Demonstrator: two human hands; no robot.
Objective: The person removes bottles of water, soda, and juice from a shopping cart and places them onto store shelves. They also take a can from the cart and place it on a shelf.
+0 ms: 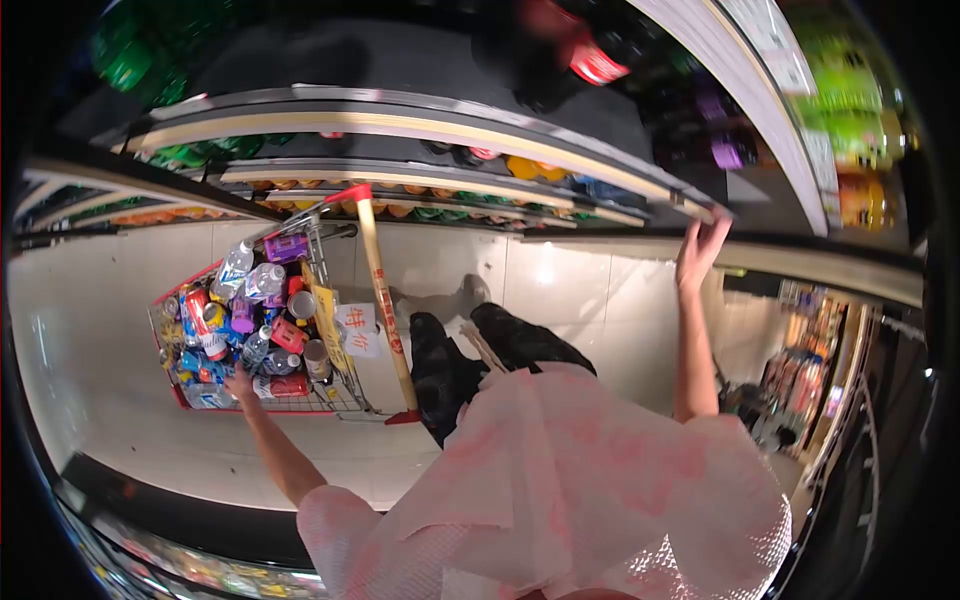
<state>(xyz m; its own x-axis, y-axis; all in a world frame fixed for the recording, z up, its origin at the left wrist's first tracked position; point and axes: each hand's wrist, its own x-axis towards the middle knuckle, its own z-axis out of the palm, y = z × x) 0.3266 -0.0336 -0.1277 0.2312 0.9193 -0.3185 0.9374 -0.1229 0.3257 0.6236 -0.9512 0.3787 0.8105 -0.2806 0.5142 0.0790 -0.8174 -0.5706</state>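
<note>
A shopping cart (392,330) stands at the left, filled with bottles and cans. My left hand (239,383) reaches down into its near side, among the bottles; its fingers are too small to make out. Close to that hand are a clear bottle (256,346) and a red can-like item (284,386). My right hand (704,245) is raised at the right, against the front edge of a shelf (640,188), its fingers extended and touching the edge. A handwritten paper sign (358,330) hangs beside the cart's handle.
Shelves with green bottles (125,62), a dark bottle with a red label (598,62) and green drinks (850,85) run across the top. Another stocked shelf (200,570) lies along the bottom left. Pale floor tiles (560,275) show between, under my dark-clothed legs (530,340).
</note>
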